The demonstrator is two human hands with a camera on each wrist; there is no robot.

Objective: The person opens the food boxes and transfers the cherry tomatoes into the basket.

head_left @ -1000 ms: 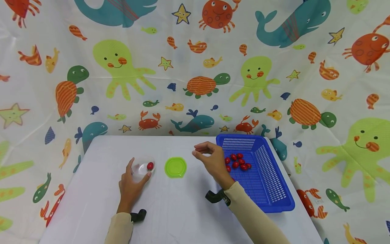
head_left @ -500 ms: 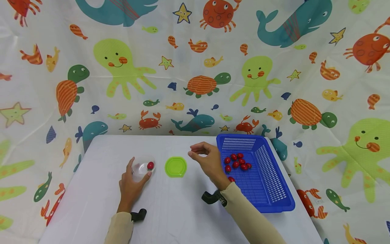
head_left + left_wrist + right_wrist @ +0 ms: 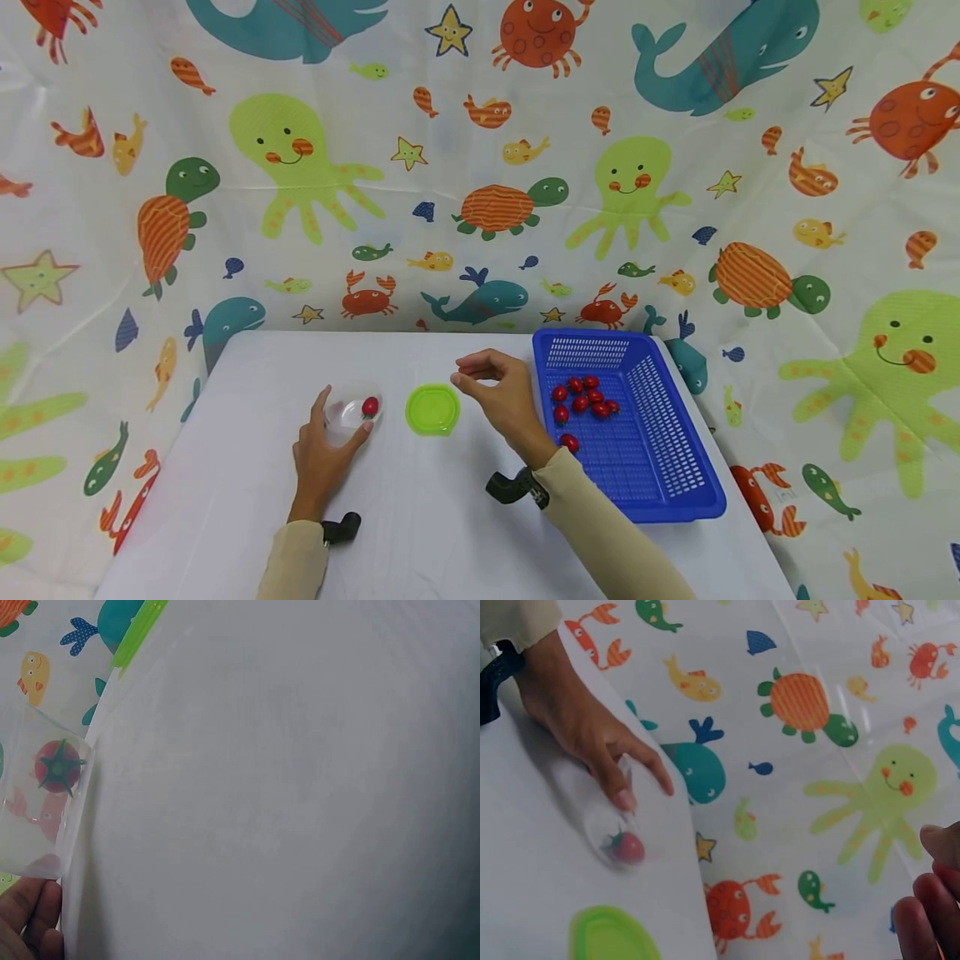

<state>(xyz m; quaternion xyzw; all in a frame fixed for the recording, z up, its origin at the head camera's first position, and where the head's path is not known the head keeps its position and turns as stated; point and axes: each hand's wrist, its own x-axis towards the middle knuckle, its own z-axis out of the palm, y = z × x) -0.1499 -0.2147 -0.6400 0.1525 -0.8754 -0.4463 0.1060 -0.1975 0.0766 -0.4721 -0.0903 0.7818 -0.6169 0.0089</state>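
A clear plastic container [image 3: 346, 421] with one red cherry tomato [image 3: 370, 407] inside stands on the left part of the table. My left hand [image 3: 321, 457] holds it, thumb and forefinger spread around its side. In the left wrist view the tomato [image 3: 58, 766] shows its green star-shaped stem through the container wall. My right hand [image 3: 504, 400] hovers between the round green lid [image 3: 432, 410] and the blue basket, fingers bent and thumb apart from them. No object shows between those fingers in the head view. In the right wrist view only some fingers [image 3: 919, 928] appear at the edge.
The blue plastic basket [image 3: 670, 400] stands on the right of the white table [image 3: 420, 533], with several cherry tomatoes [image 3: 580, 404] in it. One tomato [image 3: 570, 442] lies nearer its left wall. Behind the table hangs a curtain [image 3: 480, 275] printed with sea animals.
My right hand has moved left, away from the blue basket and closer to the green lid, uncovering a tomato near the basket's left wall. The left hand and container have stayed put.
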